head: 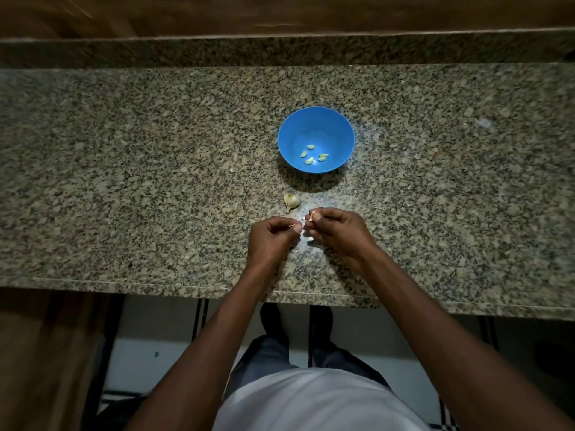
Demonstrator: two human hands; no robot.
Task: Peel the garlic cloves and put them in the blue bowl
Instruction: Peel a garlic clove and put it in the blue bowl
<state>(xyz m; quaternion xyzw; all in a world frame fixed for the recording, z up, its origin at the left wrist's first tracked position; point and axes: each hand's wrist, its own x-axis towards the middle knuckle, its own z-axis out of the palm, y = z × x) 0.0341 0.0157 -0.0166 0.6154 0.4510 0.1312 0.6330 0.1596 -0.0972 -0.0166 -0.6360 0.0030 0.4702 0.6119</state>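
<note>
Four peeled cloves [311, 154] in blue bowl [287, 135]

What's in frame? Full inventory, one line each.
blue bowl: one, blue, on the countertop beyond the hands.
peeled cloves: about four, pale yellow-green, inside the bowl.
garlic piece: one, whitish, unpeeled, on the countertop between bowl and hands.
clove being peeled: one, pale, pinched at the fingertips.
countertop: one, speckled granite, spanning the frame.
left hand: one, fingers curled at the clove.
right hand: one, pinches the clove.
</note>
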